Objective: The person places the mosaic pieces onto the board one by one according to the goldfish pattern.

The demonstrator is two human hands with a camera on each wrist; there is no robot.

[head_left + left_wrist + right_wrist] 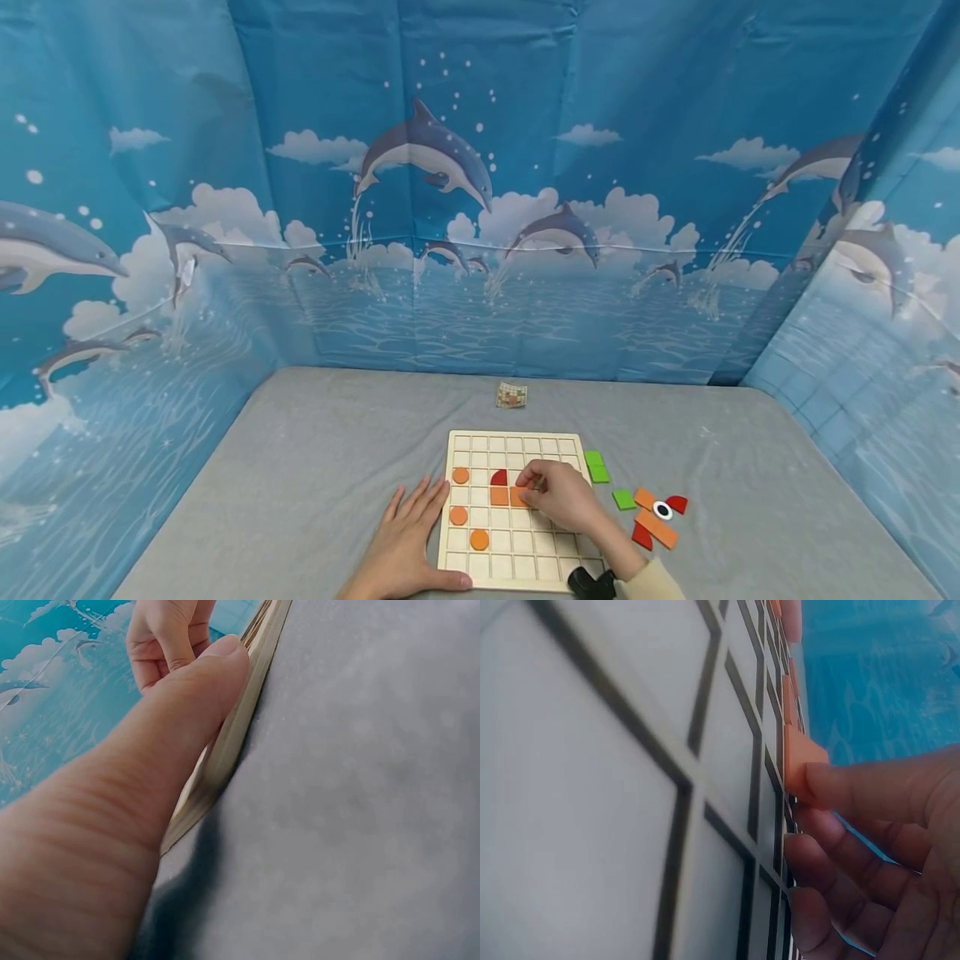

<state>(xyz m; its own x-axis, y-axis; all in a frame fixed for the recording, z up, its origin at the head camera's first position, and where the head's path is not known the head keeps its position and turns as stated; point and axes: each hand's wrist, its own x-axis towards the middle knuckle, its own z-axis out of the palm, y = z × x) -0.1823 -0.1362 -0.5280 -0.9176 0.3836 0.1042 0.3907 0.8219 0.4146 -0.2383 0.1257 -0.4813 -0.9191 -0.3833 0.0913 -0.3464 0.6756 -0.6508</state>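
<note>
A cream wooden grid board (501, 568) lies on the grey cloth. My left hand (403, 537) rests along its left edge with fingers spread, the thumb at the near left corner; the left wrist view shows that thumb (180, 705) against the board's side. Over the board's middle, my right hand (564, 497) pinches an orange square tile (802, 761), which looks tilted at its cell in the right wrist view. Left of it sits another orange square tile (498, 497), with a red quarter-round tile (499, 477) just above. Several orange discs (479, 540) lie in cells on the left side.
Right of the board are several green tiles (623, 500), orange pieces (657, 529), red quarter-rounds (677, 504) and a white eye-like disc (662, 510). A small patterned card (512, 395) lies beyond the board. A dolphin-print curtain (480, 317) hangs behind the table.
</note>
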